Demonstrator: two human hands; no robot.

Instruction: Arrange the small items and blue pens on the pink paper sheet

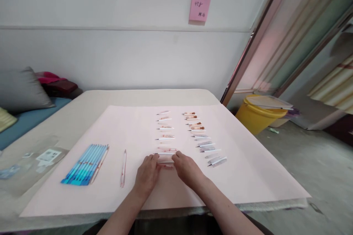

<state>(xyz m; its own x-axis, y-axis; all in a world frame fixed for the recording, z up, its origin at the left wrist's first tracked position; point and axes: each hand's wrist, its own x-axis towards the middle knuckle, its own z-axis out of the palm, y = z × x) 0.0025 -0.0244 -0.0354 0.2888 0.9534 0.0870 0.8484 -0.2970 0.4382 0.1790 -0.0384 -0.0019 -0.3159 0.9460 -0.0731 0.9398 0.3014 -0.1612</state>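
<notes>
Clear pen-like piece (165,160) sits between the two hands at the near end of a row of similar pieces, a white stem showing along its upper edge. Left hand (146,176) and right hand (187,170) come in from either side, fingers pressed together, tips closed on the piece's two ends and pinching it just above the pink paper sheet (55,198); the hands partly hide the exact contact. Two rows run away from the hands: the left row of small pieces (165,126) straight ahead, and the right row of pieces (200,136) slanting alongside it, brown-tipped at the far end, greyer nearer the hands. Even spacing looks deliberate, probably to keep each piece separate and easy to tell apart. Well left of the hands lie a bundle of blue pens (84,165) and a single clear tube (123,169). Paper lies on a beige counter (93,99), with a plastic bag with labels (35,161) and a grey cushion (22,90) beyond. Pink sticky note (200,7) on the wall (110,55); yellow bucket (256,115) on the floor (303,161)
</notes>
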